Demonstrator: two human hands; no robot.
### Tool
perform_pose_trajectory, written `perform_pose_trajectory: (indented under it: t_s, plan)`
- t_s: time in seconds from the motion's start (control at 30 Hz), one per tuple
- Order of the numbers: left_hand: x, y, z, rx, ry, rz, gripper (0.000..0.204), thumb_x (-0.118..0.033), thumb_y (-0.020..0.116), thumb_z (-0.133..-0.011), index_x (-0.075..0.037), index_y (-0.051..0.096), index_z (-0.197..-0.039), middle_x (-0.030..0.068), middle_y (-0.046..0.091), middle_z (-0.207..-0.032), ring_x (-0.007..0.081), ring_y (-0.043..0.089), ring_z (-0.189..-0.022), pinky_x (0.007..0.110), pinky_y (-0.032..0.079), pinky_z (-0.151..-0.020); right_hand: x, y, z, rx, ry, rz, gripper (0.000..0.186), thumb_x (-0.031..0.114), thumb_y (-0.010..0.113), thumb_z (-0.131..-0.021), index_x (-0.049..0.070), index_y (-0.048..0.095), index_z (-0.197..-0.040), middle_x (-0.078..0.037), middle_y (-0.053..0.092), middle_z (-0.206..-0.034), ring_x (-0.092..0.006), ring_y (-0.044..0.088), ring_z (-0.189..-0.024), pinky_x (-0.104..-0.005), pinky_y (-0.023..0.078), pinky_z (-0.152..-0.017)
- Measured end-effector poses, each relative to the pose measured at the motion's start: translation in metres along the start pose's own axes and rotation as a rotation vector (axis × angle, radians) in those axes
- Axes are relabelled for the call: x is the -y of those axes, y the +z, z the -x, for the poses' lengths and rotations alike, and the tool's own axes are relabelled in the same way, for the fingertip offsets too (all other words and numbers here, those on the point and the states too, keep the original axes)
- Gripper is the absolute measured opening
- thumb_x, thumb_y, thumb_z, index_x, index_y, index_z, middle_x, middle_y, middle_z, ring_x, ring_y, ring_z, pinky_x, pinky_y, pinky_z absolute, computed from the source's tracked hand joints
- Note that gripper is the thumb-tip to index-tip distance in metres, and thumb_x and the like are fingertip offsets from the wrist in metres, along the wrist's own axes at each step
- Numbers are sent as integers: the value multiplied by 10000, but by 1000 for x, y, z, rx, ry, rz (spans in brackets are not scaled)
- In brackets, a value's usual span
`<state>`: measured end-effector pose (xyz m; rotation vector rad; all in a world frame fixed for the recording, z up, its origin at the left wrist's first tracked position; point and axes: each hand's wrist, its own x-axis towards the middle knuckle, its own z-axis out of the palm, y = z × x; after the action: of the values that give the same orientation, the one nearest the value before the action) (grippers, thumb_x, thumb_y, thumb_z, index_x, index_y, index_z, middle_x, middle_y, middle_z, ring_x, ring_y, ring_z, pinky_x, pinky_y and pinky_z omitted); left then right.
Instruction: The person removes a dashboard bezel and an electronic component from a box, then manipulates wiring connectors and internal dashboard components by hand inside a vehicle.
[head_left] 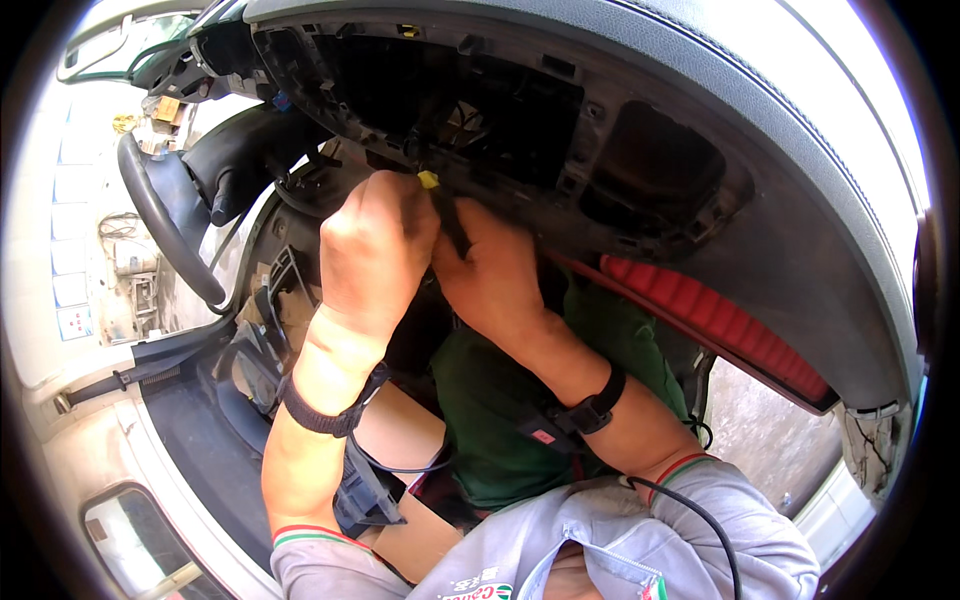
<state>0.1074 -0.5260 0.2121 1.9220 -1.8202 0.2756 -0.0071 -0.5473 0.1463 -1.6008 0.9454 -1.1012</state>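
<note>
Both my hands meet under the opened dashboard [660, 120]. Between them runs a black wiring harness [449, 222] with a small yellow piece [428, 180] at its upper end. My right hand [490, 270] is closed around the harness, its thumb lying along the black strand. Just left of it, my left hand [372, 235] is curled into a fist with the knuckles toward me. Its fingertips are turned away beside the yellow piece, so what they grip is hidden.
The steering wheel [165, 220] is at the left. A red ribbed lamp [710, 315] lies below the dashboard at the right. Loose black trim parts [285, 280] and cardboard [405, 425] are at the lower left. Dark openings gape in the dashboard above my hands.
</note>
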Motion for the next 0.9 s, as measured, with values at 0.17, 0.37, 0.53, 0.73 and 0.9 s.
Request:
perform_pose_trajectory:
  t_s: [0.17,0.37,0.53,0.73,0.9]
  plan:
    - [-3,6,2,-62,-29,-64,100,11,710,-779,-30,626,-814,131,668,-739,321,666,-643,379,546,-583,4,-1,1,43,44,-23,129,56,664,-832,-10,577,-900,-252,614,-844,-483,591,-802,-446,475,-616]
    - [-3,5,-1,-51,-14,-72,101,24,692,-776,-31,609,-792,123,657,-724,309,654,-616,366,540,-576,-2,1,1,48,-9,-2,204,102,650,-834,-9,587,-994,-265,644,-790,-477,630,-746,-520,503,-694]
    - [8,5,-7,-22,-41,29,97,34,690,-779,-21,644,-844,124,663,-734,277,665,-624,339,541,-585,4,-4,0,100,88,-56,203,107,654,-855,-13,600,-1009,-264,640,-764,-472,633,-739,-522,502,-684]
    - [4,-7,-3,-5,-42,205,175,57,706,-750,-20,663,-901,144,682,-819,328,684,-720,365,566,-648,3,-6,-3,26,-4,12,188,104,659,-852,-8,607,-994,-254,642,-757,-457,636,-713,-509,506,-669]
    - [-4,-8,-9,44,94,52,150,44,680,-760,-32,628,-878,127,640,-780,320,662,-698,377,554,-622,1,-7,0,58,11,78,168,102,658,-844,1,607,-967,-237,649,-759,-441,644,-700,-496,513,-651]
